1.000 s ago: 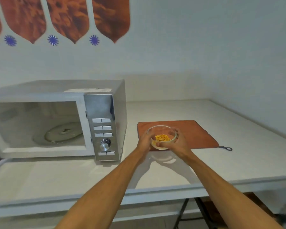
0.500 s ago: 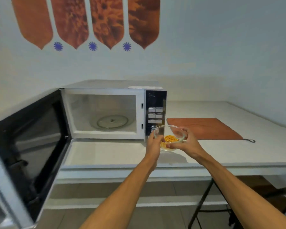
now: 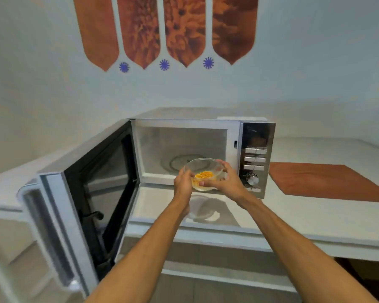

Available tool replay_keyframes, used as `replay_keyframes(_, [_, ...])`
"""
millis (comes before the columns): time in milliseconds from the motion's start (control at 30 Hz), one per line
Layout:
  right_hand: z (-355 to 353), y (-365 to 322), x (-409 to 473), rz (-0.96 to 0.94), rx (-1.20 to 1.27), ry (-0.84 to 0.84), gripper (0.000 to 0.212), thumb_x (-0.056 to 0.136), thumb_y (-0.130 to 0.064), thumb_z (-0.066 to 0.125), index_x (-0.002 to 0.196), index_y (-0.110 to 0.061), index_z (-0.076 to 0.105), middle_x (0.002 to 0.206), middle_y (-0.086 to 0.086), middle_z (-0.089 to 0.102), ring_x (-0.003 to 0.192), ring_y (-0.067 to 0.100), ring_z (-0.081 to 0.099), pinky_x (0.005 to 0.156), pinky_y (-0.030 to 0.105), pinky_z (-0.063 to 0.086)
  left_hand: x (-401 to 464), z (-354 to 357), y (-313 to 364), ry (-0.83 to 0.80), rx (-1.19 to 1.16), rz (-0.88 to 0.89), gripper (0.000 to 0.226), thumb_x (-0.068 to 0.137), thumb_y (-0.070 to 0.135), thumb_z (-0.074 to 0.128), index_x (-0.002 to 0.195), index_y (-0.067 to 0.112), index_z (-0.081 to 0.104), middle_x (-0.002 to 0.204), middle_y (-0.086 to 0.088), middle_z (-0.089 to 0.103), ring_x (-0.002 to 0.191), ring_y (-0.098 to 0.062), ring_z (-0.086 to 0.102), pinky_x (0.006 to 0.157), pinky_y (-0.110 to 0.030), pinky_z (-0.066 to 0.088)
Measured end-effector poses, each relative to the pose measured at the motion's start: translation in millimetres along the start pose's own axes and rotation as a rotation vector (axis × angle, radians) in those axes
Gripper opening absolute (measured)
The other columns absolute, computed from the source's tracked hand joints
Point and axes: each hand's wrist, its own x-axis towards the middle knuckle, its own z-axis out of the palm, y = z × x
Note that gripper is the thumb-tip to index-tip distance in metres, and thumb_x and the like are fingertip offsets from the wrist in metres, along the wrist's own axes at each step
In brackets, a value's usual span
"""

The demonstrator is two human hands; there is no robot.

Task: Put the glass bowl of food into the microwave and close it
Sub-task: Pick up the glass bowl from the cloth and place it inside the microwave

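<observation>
Glass bowl (image 3: 204, 171), clear, with orange-yellow food (image 3: 204, 175) in its bottom. Held in the air above the white counter (image 3: 304, 217), right at the mouth of the microwave (image 3: 184, 147), in front of the lower edge of the cavity; its shadow lies on the counter below.

Left hand (image 3: 183, 184) cups the bowl's left side, fingers wrapped against the glass, wrist nearly straight, forearm reaching up from the lower frame. Right hand (image 3: 224, 181) grips the right side, thumb over the rim, fingers curled under and across the front of the glass, wrist bent slightly inward. Both hands closed on the bowl.

Inside the cavity, round glass turntable (image 3: 179, 162) sits behind the bowl. Microwave door (image 3: 92, 193) swung wide to the left, dark window facing the cavity. Control panel (image 3: 256, 158) on the right: rows of paired buttons, one round knob; no lettering readable.

Orange cloth (image 3: 328, 182) lies flat on the counter, right of the microwave. Wall above carries four orange pointed panels (image 3: 166, 29) and three blue star marks.
</observation>
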Motion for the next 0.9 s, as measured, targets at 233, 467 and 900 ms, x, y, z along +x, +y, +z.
replay_keyframes(233, [23, 11, 69, 0.02, 0.11, -0.035, 0.112, 0.05, -0.024, 0.095, 0.141, -0.016, 0.029, 0.14, 0.007, 0.05, 0.119, 0.021, 0.056, 0.104, 0.04, 0.046, 76, 0, 6, 0.165, -0.052, 0.034, 0.032, 0.094, 0.017, 0.043, 0.12, 0.006, 0.059, 0.101, -0.012, 0.06, 0.086, -0.025, 0.059, 0.073, -0.032, 0.048])
replay_keyframes(467, [39, 27, 134, 0.034, 0.102, -0.028, 0.081, 0.072, -0.017, 0.083, 0.137, -0.015, 0.035, 0.118, -0.001, 0.05, 0.112, 0.018, 0.052, 0.088, 0.021, 0.041, 145, 10, 1, 0.221, -0.075, -0.039, 0.021, 0.089, 0.016, 0.043, 0.095, 0.009, 0.062, 0.094, -0.016, 0.066, 0.085, -0.032, 0.063, 0.064, -0.034, 0.056])
replay_keyframes(900, [60, 57, 193, 0.006, -0.016, 0.166, 0.038, 0.085, -0.019, 0.072, 0.12, -0.015, 0.057, 0.104, 0.001, 0.065, 0.098, 0.02, 0.064, 0.071, 0.008, 0.047, 213, 20, -8, 0.314, 0.098, 0.018, 0.039, 0.1, 0.03, 0.036, 0.124, 0.007, 0.057, 0.119, -0.02, 0.064, 0.103, -0.035, 0.062, 0.093, -0.044, 0.052])
